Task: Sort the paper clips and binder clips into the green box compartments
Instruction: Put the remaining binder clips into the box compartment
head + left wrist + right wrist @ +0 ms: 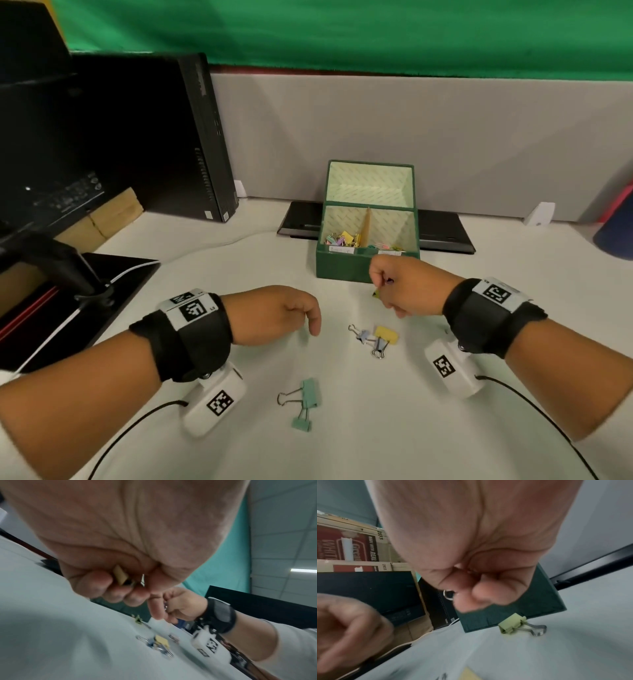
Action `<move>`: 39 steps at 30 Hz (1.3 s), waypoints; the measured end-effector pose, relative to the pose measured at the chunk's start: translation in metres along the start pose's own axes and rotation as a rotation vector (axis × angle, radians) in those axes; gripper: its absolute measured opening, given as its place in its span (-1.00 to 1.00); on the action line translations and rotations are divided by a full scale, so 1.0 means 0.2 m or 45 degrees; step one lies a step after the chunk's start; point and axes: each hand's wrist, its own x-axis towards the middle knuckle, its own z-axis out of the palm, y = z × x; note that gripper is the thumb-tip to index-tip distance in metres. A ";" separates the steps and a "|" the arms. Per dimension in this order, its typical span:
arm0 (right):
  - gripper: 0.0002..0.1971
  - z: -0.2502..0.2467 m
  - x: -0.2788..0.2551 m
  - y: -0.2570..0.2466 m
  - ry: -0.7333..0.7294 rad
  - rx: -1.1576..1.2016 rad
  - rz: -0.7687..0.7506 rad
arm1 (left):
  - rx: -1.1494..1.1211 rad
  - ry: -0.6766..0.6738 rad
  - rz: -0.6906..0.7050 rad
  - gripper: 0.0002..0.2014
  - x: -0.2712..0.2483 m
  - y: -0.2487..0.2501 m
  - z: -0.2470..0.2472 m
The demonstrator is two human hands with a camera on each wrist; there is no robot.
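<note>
While both hands hover over the white desk [394,428], each is already curled round a catch: the left hand [274,313] closes on a yellow binder clip [121,577] tucked in its palm, and the right hand [407,286] clenches something with a silver wire loop [448,595], probably a binder clip, though its body is hidden.

The green box [368,263] sits at twelve o'clock from the right hand, just beyond the knuckles, so that hand is much the nearer. Its front-left compartment [342,229] holds binder clips, the front-right [394,233] paper clips.

Still loose:
- a pale green binder clip [513,625] just under the right hand, handles pointing away from the box;
- a yellow-and-blue cluster [376,339] at six o'clock of the right hand;
- two mint binder clips [308,399] toward the body.
</note>
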 end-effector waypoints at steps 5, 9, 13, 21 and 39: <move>-0.87 0.08 -0.05 -0.03 -0.124 -0.349 -0.033 | 0.404 -0.295 0.197 -0.74 -0.15 0.13 0.09; -0.71 0.15 -0.06 -0.09 -0.150 -0.593 -0.033 | 0.791 -0.347 0.418 -0.64 -0.15 0.11 0.17; -0.69 0.19 -0.04 -0.12 -0.201 -0.671 -0.040 | 0.800 -0.342 0.467 -0.71 -0.13 0.08 0.19; -0.87 -0.09 0.09 -0.18 0.046 -0.029 -0.080 | -0.179 -0.062 0.229 -0.83 0.01 0.11 -0.01; -0.77 -0.28 0.41 -0.16 0.416 0.297 0.316 | -0.915 0.534 -0.432 -0.92 0.61 0.07 -0.41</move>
